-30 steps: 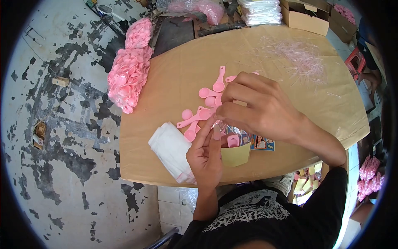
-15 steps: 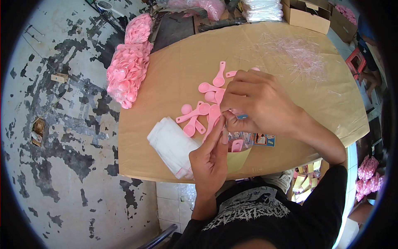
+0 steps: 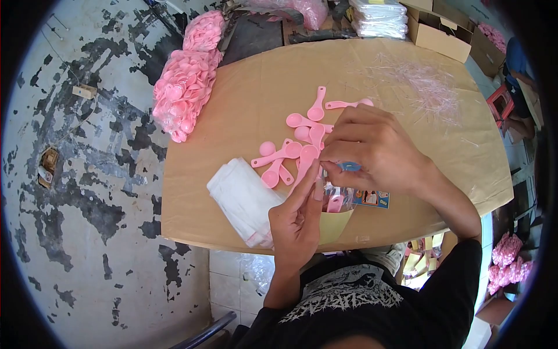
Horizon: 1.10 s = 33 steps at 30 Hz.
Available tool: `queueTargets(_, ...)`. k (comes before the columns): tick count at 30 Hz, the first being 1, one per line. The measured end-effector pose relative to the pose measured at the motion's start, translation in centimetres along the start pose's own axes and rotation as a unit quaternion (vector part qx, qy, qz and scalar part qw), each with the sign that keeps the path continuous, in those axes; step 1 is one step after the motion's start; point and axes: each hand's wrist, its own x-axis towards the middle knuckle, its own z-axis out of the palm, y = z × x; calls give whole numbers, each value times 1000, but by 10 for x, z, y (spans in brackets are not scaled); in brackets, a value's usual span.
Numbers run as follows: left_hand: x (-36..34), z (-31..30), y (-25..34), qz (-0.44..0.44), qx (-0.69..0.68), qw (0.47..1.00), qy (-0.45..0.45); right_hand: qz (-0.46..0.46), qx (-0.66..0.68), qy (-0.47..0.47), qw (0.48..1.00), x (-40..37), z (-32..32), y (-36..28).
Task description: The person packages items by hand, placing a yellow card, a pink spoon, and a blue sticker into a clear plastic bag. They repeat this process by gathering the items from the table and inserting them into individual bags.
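Note:
My left hand (image 3: 297, 224) and my right hand (image 3: 375, 148) meet above the front of the brown-covered table (image 3: 232, 110). Both have fingers pinched at the top of a clear packet (image 3: 335, 202) with a pink piece and a yellow card inside; what exactly each pinches is too small to tell. Several pink spoons (image 3: 317, 107) lie loose just beyond my fingers. A stack of white plastic bags (image 3: 241, 200) rests left of my left hand. Beneath my right wrist is a blue printed card (image 3: 375, 199).
Thin clear strips (image 3: 427, 87) are scattered at the back right. Bagged pink spoons (image 3: 186, 87) stand at the left edge. An open cardboard box (image 3: 442, 35) and stacked clear packs (image 3: 379, 18) are at the back. Another person (image 3: 520, 87) is at the far right.
The view has shifted slightly, so the table items appear displaced. Both hands stay together at the packet, with the right fingers slightly changed in pose.

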Motion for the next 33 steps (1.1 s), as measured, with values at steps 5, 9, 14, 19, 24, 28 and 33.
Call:
queueTargets(5,-1,-4,-1,10,35,999,-13,73,91,9,993,2,-2,-4)
queueTargets(9,3,1,-4,37,2,999,9,69,73,44,994,7,-6,-7)
queueTargets(14,1,4,-3,4,6,1000,27,65,36,58,996,8,-9,-5)
queueTargets(19,-3,5,-10,34,-56,995,79,144,36,129,981,16,-49,11)
queueTargets(24,-2,-2,-24,-33,-161,979,121,55,201,-38,977,3,-127,35)
queueTargets(28,-1,-5,-26,-66,-200,971,116,318,128,-87,935,-87,-96,126)
queueTargets(33,-2,-10,-38,-126,-173,973,83,416,38,50,907,-94,-112,131)
